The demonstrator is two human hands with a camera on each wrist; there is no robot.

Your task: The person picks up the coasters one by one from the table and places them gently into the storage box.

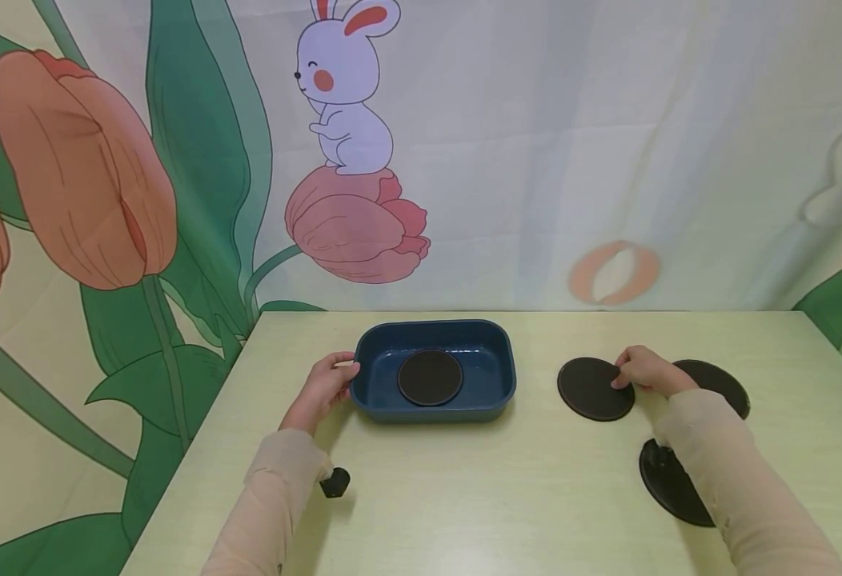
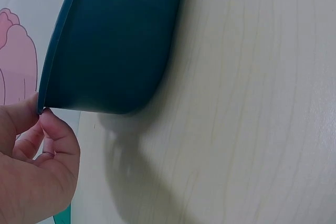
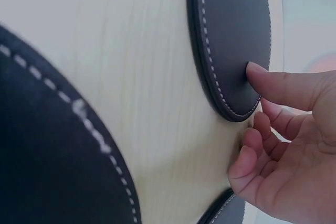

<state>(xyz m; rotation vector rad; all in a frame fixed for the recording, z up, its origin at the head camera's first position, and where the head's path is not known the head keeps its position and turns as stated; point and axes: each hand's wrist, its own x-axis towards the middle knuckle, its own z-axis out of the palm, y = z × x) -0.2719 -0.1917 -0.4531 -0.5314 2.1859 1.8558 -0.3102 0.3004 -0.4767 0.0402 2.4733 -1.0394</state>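
My left hand [image 1: 323,390] pinches the left rim of a deep blue rectangular dish [image 1: 431,416], thumb and finger on either side of the edge in the left wrist view. Inside the dish lies one round black coaster [image 1: 431,378]. To the right of it, my right hand [image 1: 647,370] pinches the right edge of another black coaster [image 1: 590,390]. This coaster shows white stitching along its border in the right wrist view, with the thumb [image 3: 262,77] on its top face and the other fingers curled below its edge.
Two more round black coasters lie on the pale wood table [image 1: 479,496] at the right: one [image 1: 723,388] behind the right wrist, one [image 1: 673,492] partly under the right forearm. A small black object [image 1: 334,483] sits by the left sleeve. A printed curtain [image 1: 507,160] hangs behind the table.
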